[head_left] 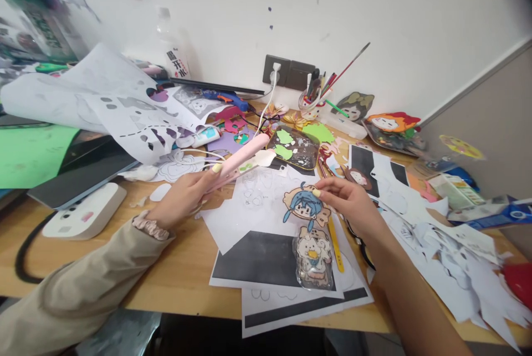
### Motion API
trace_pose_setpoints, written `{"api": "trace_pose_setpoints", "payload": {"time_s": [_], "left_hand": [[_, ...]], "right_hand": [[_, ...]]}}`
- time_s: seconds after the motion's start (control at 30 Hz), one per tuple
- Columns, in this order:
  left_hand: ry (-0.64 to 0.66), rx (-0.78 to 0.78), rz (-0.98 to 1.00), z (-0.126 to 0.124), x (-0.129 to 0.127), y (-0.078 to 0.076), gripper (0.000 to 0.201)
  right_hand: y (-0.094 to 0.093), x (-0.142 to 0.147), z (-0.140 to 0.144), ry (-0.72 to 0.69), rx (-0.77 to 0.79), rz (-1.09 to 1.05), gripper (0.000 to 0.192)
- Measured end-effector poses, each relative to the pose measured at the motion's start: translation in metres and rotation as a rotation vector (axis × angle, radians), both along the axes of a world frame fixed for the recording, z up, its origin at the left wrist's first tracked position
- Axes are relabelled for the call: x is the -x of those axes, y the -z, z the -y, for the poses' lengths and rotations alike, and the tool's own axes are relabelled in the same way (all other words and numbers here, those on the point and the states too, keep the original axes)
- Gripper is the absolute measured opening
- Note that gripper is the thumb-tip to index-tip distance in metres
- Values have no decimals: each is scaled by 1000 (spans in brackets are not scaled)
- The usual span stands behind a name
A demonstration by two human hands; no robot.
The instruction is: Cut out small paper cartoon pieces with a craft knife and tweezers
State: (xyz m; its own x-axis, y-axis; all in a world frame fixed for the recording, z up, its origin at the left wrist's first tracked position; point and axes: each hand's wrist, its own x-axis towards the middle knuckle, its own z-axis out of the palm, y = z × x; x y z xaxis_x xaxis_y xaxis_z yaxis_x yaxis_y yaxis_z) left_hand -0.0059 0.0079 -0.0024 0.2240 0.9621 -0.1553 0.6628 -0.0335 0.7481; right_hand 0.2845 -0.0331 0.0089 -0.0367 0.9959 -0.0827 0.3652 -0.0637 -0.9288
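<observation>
My left hand (183, 196) grips a pink corded hand tool (243, 160), its tip pointing right toward a dark tray (296, 148) with green cut-outs. A white cable runs from the tool to a wall socket (275, 71). My right hand (351, 201) pinches the edge of a cartoon cut-out with blue hair (303, 205), held just above white printed sheets (266, 206). Below it lies a clear-wrapped brown figure (313, 256) and a yellow strip (336, 245).
A wooden desk (174, 284) holds heaps of cut white paper (449, 251) at the right, curled sheets (103, 96) at the left, a blue glue gun (228, 98), a brush cup (313, 98), a white device (83, 209) and a tablet (78, 170).
</observation>
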Motion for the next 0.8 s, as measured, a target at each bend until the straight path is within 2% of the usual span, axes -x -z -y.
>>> {"api": "trace_pose_setpoints", "payload": {"time_s": [0.17, 0.33, 0.4, 0.6, 0.8], "left_hand": [[5, 4, 0, 3, -2, -6, 48], [-4, 19, 4, 4, -4, -7, 48], [-12, 29, -4, 4, -3, -6, 47], [-13, 13, -18, 4, -2, -6, 46], [2, 6, -18, 3, -2, -5, 47]], "right_hand": [[-4, -10, 0, -110, 64, 74, 27], [-8, -21, 4, -390, 280, 123, 23], [-6, -21, 4, -451, 305, 150, 19], [2, -20, 3, -473, 244, 293, 12], [3, -20, 3, -464, 268, 274, 13]]}}
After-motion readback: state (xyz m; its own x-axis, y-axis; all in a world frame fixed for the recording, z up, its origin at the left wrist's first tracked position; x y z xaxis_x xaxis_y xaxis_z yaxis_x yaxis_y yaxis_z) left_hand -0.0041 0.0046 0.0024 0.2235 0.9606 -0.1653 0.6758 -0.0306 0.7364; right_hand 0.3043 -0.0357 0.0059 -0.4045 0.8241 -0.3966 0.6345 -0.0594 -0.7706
